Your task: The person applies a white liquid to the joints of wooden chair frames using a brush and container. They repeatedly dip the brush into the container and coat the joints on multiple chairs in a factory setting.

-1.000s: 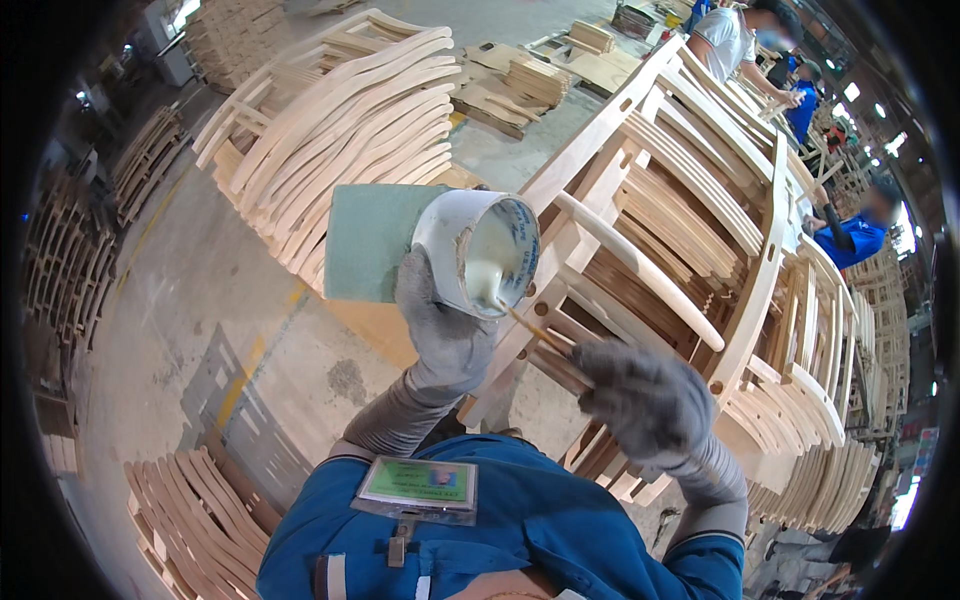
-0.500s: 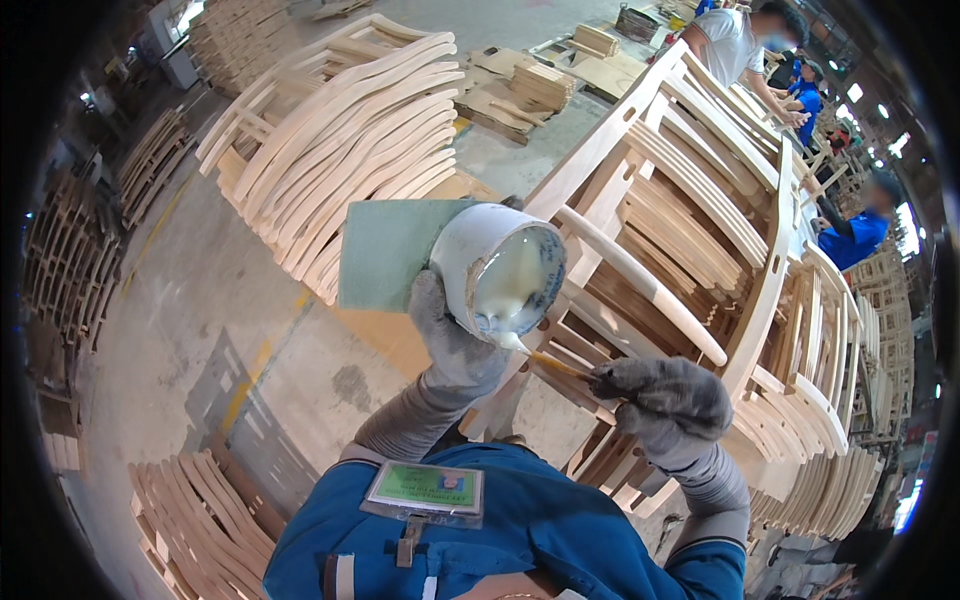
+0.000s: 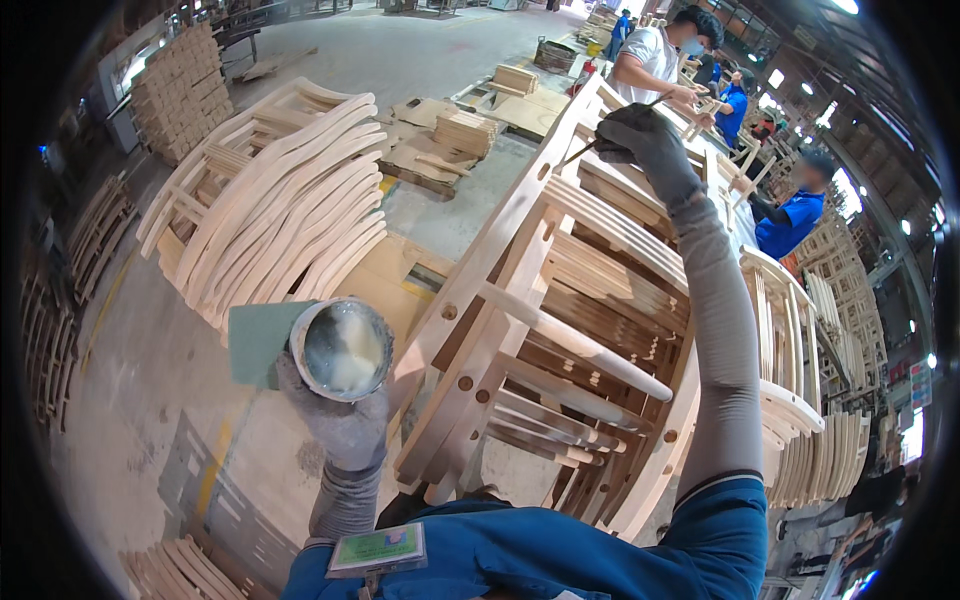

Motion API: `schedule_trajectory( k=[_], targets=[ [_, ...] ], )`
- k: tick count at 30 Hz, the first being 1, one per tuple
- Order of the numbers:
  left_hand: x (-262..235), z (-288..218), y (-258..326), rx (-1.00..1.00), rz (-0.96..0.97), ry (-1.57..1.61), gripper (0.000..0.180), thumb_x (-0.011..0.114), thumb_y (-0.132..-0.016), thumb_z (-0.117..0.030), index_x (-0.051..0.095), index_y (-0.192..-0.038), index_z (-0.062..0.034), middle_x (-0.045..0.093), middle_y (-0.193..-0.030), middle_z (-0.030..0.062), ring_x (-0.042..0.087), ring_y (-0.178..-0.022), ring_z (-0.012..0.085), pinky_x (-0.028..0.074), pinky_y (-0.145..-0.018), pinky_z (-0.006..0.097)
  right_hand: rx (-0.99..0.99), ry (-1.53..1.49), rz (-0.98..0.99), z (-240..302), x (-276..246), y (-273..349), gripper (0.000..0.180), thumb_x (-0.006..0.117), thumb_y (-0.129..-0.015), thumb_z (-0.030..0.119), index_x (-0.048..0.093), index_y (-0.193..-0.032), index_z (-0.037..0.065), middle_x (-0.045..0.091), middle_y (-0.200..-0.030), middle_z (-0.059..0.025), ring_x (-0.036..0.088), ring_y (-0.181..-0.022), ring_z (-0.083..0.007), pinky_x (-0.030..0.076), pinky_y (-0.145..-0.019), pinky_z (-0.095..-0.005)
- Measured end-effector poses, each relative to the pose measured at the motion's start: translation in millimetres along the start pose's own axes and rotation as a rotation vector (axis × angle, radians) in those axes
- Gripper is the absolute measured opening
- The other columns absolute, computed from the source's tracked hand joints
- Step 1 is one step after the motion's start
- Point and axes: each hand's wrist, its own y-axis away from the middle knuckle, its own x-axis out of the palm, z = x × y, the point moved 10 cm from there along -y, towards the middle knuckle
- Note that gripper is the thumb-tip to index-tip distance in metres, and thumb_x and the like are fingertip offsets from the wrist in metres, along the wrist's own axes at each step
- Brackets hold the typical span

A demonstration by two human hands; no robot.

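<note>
My left hand (image 3: 345,425), in a grey glove, is closed around a white cup (image 3: 299,340). Milky, glue-like liquid (image 3: 357,350) lies inside it. A flat green sheet (image 3: 257,345) sticks out beside the cup on the left; how it is held is hidden. Far forward, my gloved right hand (image 3: 645,145) grips a thin brush (image 3: 577,155). Its tip points down-left at the far part of a wooden chair frame (image 3: 500,235); I cannot tell whether it touches. Round rungs (image 3: 575,340) and slats join the frame's long rails.
Stacked curved wooden frames (image 3: 270,200) stand at the left, with more chair frames (image 3: 785,350) at the right. Flat wood pieces (image 3: 465,132) lie on boards beyond. A person in a white shirt (image 3: 645,65) works at the far end; one in blue (image 3: 790,220) is further right.
My right hand has carried the brush from the cup's rim forward over the chair frame. The cup has shifted left and down in view, and the view has tilted up.
</note>
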Motion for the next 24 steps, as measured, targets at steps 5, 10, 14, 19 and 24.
schedule_trajectory(
  k=[5, 10, 14, 19, 24],
  targets=[
    [-9, 7, -3, -0.024, -0.051, -0.023, 0.084, 0.074, -0.076, -0.019, 0.020, -0.137, 0.0010, 0.041, -0.130, 0.0179, 0.045, -0.121, 0.0280, 0.040, -0.100, 0.037, 0.087, -0.059, 0.060, -37, 7, -34, 0.024, 0.066, -0.083, 0.012, 0.059, -0.095, -0.007, 0.065, -0.089, -0.0136, 0.066, -0.076, -0.0179, 0.057, -0.069, -0.0262],
    [-8, 17, -6, -0.043, -0.049, -0.099, 0.082, 0.071, -0.079, -0.024, 0.019, -0.137, 0.0004, 0.039, -0.134, 0.0190, 0.044, -0.122, 0.0280, 0.037, -0.103, 0.038, 0.137, -0.055, -0.014, -61, 8, -44, 0.022, 0.068, -0.082, 0.012, 0.060, -0.091, -0.006, 0.065, -0.075, -0.0117, 0.066, -0.063, -0.0164, 0.057, -0.058, -0.0246],
    [-6, 30, -6, -0.124, -0.097, 0.057, 0.063, 0.063, -0.086, -0.025, 0.030, -0.135, -0.0020, 0.043, -0.132, 0.0180, 0.044, -0.122, 0.0286, 0.038, -0.102, 0.042, 0.031, 0.075, -0.126, -52, -7, -37, 0.018, 0.069, -0.080, 0.011, 0.060, -0.084, -0.003, 0.065, -0.071, -0.0078, 0.063, -0.060, -0.0124, 0.054, -0.056, -0.0225],
    [-5, 63, 0, -0.443, -0.177, 0.247, 0.049, 0.051, -0.091, -0.039, 0.048, -0.126, -0.0048, 0.049, -0.128, 0.0148, 0.045, -0.121, 0.0292, 0.033, -0.106, 0.048, 0.020, -0.034, 0.089, -34, 33, -24, 0.013, 0.065, -0.082, 0.006, 0.058, -0.090, -0.001, 0.062, -0.079, -0.0068, 0.062, -0.069, -0.0124, 0.053, -0.063, -0.0231],
    [-1, 47, -12, -0.366, -0.140, 0.212, 0.050, 0.050, -0.092, -0.042, 0.049, -0.125, -0.0045, 0.049, -0.129, 0.0133, 0.045, -0.120, 0.0286, 0.034, -0.106, 0.048, -0.016, 0.008, 0.005, -37, 18, -27, 0.012, 0.064, -0.081, 0.004, 0.057, -0.088, -0.002, 0.061, -0.074, -0.0062, 0.059, -0.064, -0.0117, 0.049, -0.058, -0.0233]
  ],
)
